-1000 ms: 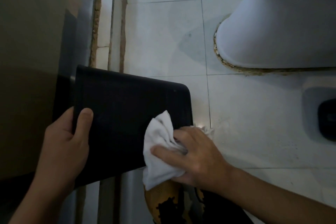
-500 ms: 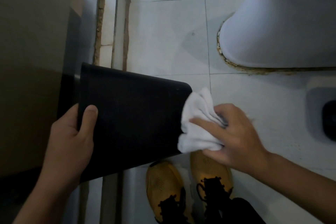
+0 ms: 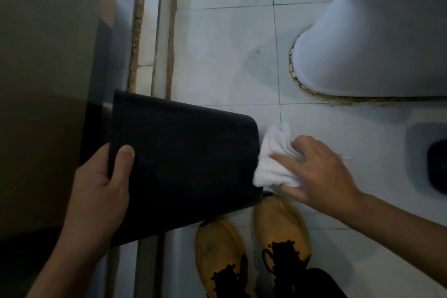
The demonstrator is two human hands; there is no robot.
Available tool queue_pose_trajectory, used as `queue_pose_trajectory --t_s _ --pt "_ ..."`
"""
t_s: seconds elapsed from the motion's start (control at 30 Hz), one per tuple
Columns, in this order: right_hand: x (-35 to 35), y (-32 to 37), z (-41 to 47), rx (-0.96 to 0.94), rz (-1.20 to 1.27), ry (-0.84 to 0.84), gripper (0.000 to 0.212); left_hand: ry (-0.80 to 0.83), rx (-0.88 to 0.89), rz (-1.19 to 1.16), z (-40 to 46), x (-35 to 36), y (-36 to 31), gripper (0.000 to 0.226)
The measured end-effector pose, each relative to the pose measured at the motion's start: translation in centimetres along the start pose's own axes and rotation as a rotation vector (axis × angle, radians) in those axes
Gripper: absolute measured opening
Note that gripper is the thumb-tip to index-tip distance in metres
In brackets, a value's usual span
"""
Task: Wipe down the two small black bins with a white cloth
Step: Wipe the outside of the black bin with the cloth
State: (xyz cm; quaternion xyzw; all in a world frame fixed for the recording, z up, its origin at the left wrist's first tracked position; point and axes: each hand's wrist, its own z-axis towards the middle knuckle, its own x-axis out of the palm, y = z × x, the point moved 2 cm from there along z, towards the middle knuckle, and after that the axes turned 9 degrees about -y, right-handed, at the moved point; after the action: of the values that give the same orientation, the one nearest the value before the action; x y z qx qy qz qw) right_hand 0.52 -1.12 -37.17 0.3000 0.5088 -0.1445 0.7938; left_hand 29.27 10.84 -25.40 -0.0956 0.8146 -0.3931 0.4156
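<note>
A small black bin (image 3: 183, 157) is held sideways above the tiled floor, its flat side facing me. My left hand (image 3: 101, 191) grips its left end, thumb on the facing side. My right hand (image 3: 316, 172) holds a crumpled white cloth (image 3: 273, 159) pressed against the bin's right end. A second dark object (image 3: 437, 167), possibly the other bin, shows at the right edge, mostly cut off.
A white toilet base (image 3: 367, 51) stands at the upper right on pale floor tiles (image 3: 229, 55). A dark panel (image 3: 43, 80) and a door track run along the left. Two yellow shoes (image 3: 278, 232) are below the bin.
My right hand has carried the cloth from the bin's facing side rightward, off onto its right end. The left hand keeps its grip and the bin has barely shifted.
</note>
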Motion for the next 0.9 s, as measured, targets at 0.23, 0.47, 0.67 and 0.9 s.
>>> queue_pose_trajectory --t_s 0.23,0.47,0.67,0.9 --pt "-0.6 3.6 4.7 0.235 0.125 -0.275 0.051 -0.041 0.088 0.014 0.1 0.3 0.6 0.026" --pt "3.5 4.1 7.0 0.164 0.178 -0.22 0.054 -0.013 0.047 0.042 -0.1 0.1 0.4 0.025" --pt "2.1 -1.5 7.6 0.481 -0.024 -0.173 0.048 -0.041 0.036 0.036 -0.4 0.0 0.4 0.026" --pt "2.0 3.6 6.1 0.501 0.281 -0.218 0.045 -0.032 0.043 0.051 -0.5 0.1 0.2 0.026"
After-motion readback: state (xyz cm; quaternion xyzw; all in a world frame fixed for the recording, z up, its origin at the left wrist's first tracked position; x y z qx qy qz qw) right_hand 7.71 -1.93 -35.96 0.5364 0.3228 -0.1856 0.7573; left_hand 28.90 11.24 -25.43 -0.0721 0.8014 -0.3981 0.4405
